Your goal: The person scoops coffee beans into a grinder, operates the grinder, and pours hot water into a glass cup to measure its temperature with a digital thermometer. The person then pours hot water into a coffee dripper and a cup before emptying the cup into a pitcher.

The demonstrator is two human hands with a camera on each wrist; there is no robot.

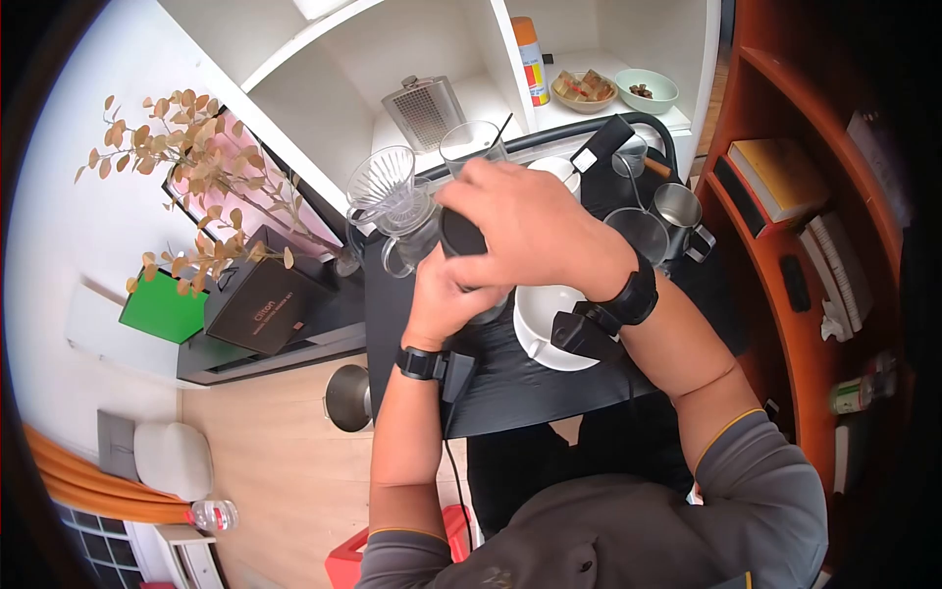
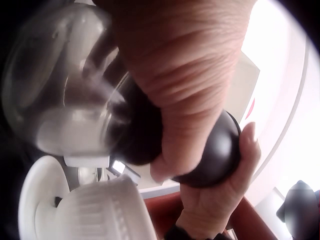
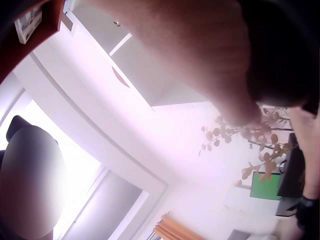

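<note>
Both hands hold a black-topped container with a clear jar [image 2: 60, 85] as its lower part, over the black table. My left hand [image 1: 440, 299] grips its dark neck; in the left wrist view the thumb presses along the black part just above the jar. My right hand [image 1: 535, 231] is wrapped over the rounded black top [image 2: 217, 155], fingers curled round it from the far side. In the head view the hands cover most of the container. A white ceramic bowl [image 1: 530, 314] stands beneath the right wrist.
A ribbed glass dripper [image 1: 381, 179] sits on a glass server at the table's far left. Behind the hands are a drinking glass [image 1: 471, 145] and a white cup [image 1: 559, 169]. To the right stand a clear glass [image 1: 638, 236] and a steel pitcher [image 1: 677, 206].
</note>
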